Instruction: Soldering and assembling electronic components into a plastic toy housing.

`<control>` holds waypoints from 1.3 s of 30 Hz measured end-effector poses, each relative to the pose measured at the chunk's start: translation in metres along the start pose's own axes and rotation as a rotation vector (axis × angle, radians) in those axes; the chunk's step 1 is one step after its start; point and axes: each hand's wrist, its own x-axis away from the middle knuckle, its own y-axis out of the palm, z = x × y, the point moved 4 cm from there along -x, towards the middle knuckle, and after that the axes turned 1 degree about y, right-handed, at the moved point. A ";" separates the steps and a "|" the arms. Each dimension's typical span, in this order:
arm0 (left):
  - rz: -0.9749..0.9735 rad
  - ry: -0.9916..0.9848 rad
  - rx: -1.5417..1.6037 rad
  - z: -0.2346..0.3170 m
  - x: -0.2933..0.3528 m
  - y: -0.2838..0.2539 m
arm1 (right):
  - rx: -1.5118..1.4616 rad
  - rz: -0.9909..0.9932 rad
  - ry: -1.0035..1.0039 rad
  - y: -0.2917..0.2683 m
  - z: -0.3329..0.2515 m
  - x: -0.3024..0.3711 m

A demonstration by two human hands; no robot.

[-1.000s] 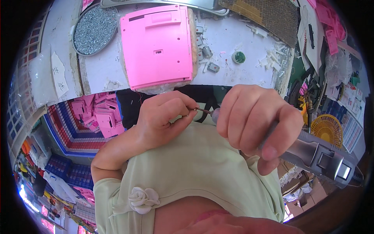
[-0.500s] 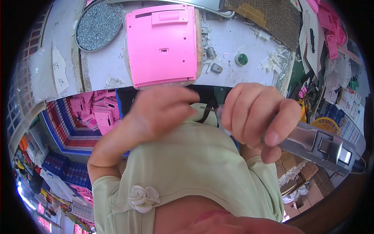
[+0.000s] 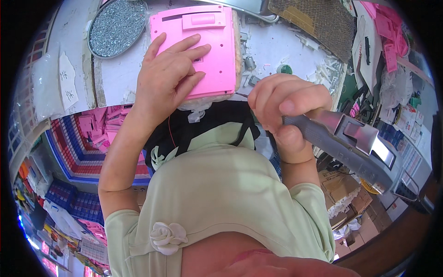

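One flat pink plastic casing (image 3: 217, 57) lies under our spread left grip (image 3: 168, 71); our right grip (image 3: 288, 99) clasps one grey metallic screwdriver (image 3: 341, 143). One silvery metal screw heap (image 3: 117, 28) sits nearby.

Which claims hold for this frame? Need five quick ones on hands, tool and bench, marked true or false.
1. The left hand lies spread on the pink panel. True.
2. The right hand is empty. False: it grips a grey power tool.
3. The tool's thin bit is near the panel's lower right corner. True.
4. The small metal parts lie right of the panel. False: left.
5. The shirt's flower is red. False: white.
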 end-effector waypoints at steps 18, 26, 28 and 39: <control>0.023 0.020 0.035 -0.006 0.002 -0.001 | 0.188 -0.348 0.017 0.012 0.021 -0.024; 0.019 0.008 0.053 -0.006 0.001 -0.002 | 0.198 -0.121 0.034 0.008 0.032 -0.049; 0.017 0.001 0.069 -0.006 0.003 -0.001 | 0.273 -0.187 -0.017 0.018 0.033 -0.047; 0.000 -0.013 0.098 -0.010 -0.001 -0.003 | 0.192 -0.171 -0.033 -0.006 0.035 -0.082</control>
